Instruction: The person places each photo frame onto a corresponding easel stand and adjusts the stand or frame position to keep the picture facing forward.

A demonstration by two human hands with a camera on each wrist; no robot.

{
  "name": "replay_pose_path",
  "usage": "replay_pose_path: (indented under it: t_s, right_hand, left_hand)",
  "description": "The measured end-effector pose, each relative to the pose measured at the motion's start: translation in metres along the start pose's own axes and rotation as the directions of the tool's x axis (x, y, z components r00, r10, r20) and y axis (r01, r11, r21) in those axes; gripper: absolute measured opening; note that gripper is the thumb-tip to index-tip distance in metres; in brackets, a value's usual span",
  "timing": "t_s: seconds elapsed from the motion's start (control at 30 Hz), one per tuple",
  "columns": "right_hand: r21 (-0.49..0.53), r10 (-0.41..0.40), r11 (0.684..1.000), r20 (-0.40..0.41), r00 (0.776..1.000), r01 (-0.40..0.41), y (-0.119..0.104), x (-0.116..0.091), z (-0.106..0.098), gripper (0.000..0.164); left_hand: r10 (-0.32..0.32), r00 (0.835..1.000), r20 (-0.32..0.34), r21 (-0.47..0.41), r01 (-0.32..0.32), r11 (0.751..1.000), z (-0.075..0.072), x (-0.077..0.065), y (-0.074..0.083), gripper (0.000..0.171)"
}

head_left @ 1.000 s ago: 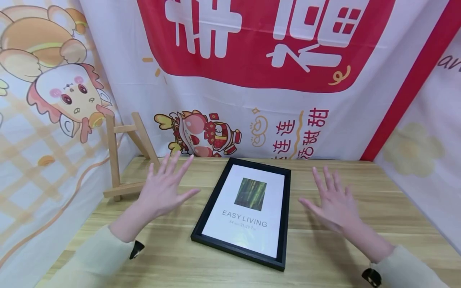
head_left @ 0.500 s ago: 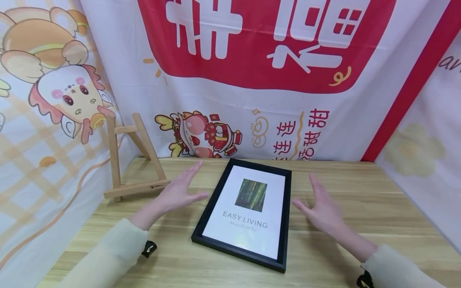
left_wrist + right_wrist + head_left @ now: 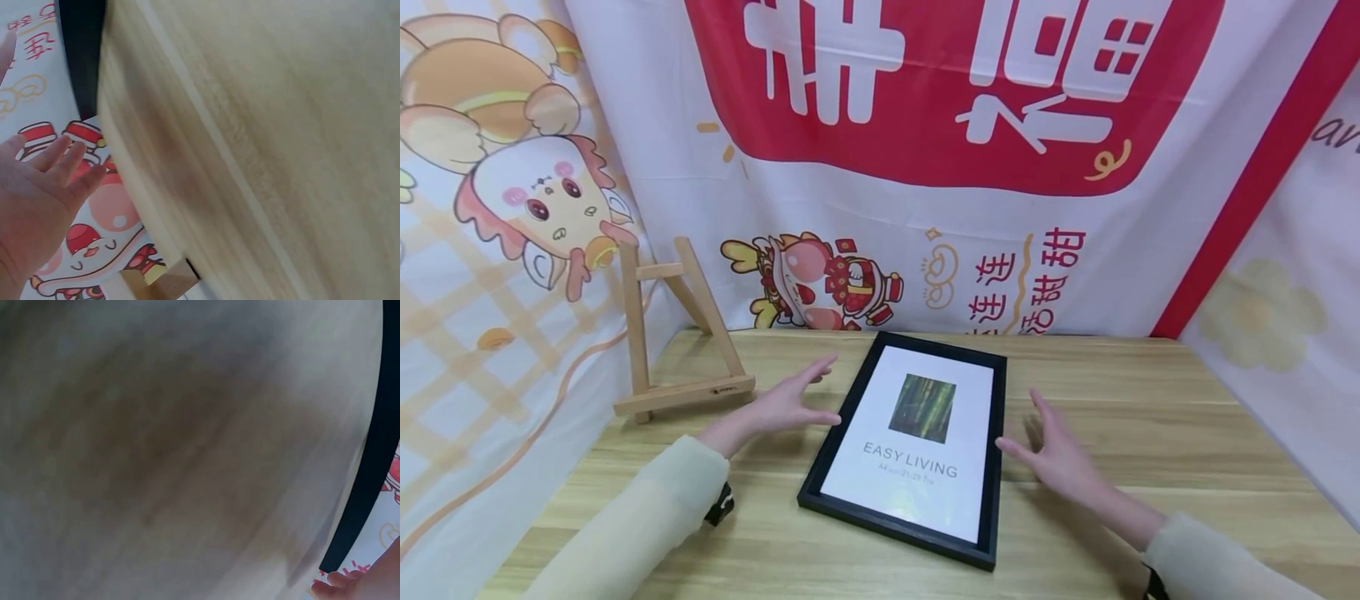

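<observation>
A black picture frame (image 3: 917, 492) lies flat on the wooden table (image 3: 1090, 575), turned slightly. Behind its front is a white sheet with a small green picture and the words "EASY LIVING". My left hand (image 3: 775, 407) is at the frame's left side, thumb tip at the edge, fingers apart from the thumb. On the opposite side my right hand (image 3: 1063, 462) holds the same pose, its thumb tip at the right edge. Whether either thumb touches the frame cannot be told. Both wrist views show part of the black edge (image 3: 81, 56) beside a hand.
A small wooden easel (image 3: 700, 390) stands at the back left, close behind my left hand. Printed cloth (image 3: 1037, 242) hangs along the back and both sides of the table.
Both hands have come inward and down from spread poses above the table to the frame's two sides. The frame and easel have stayed in place.
</observation>
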State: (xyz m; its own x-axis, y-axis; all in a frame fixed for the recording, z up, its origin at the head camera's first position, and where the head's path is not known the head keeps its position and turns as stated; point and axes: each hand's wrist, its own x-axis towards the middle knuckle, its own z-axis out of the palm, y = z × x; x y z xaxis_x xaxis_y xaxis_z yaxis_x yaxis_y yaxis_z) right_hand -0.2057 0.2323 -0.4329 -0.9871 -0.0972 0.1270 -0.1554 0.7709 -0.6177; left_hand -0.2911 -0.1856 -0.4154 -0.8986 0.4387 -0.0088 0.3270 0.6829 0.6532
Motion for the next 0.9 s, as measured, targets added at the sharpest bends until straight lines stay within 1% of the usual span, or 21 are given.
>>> replay_pose_path:
  t_s: [0.2, 0.3, 0.43, 0.53, 0.63, 0.8, 0.9]
  right_hand:
    - [0.006, 0.033, 0.999, 0.053, 0.998, -0.033, -0.003, -0.001, 0.012, 0.104]
    - [-0.005, 0.036, 0.999, 0.071, 0.997, -0.036, -0.005, -0.001, 0.016, 0.102]
    - [-0.023, 0.029, 0.999, 0.078, 0.997, -0.028, -0.006, 0.001, 0.018, 0.100]
    - [-0.025, 0.029, 0.999, 0.085, 0.996, -0.027, -0.006, 0.002, 0.019, 0.097]
    - [-0.016, 0.032, 0.999, 0.093, 0.995, -0.030, -0.006, 0.003, 0.019, 0.093]
    - [0.021, 0.025, 0.999, 0.109, 0.994, -0.028, -0.007, 0.004, 0.020, 0.086]
    - [0.062, 0.040, 0.997, 0.123, 0.992, -0.048, -0.008, 0.004, 0.020, 0.084]
  left_hand:
    - [-0.048, 0.997, 0.057, -0.046, 0.051, 0.998, 0.007, 0.011, -0.003, 0.100]
    - [-0.060, 0.995, 0.079, -0.059, 0.064, 0.996, 0.011, 0.016, -0.004, 0.097]
    - [-0.070, 0.993, 0.093, -0.048, 0.075, 0.996, 0.016, 0.020, -0.002, 0.093]
    - [-0.063, 0.992, 0.110, -0.031, 0.067, 0.997, 0.017, 0.022, 0.000, 0.090]
    - [-0.069, 0.990, 0.123, -0.017, 0.072, 0.997, 0.017, 0.023, 0.001, 0.087]
    - [-0.087, 0.986, 0.140, -0.032, 0.092, 0.995, 0.018, 0.023, 0.002, 0.083]
    - [-0.087, 0.986, 0.142, -0.050, 0.094, 0.994, 0.020, 0.023, 0.001, 0.083]
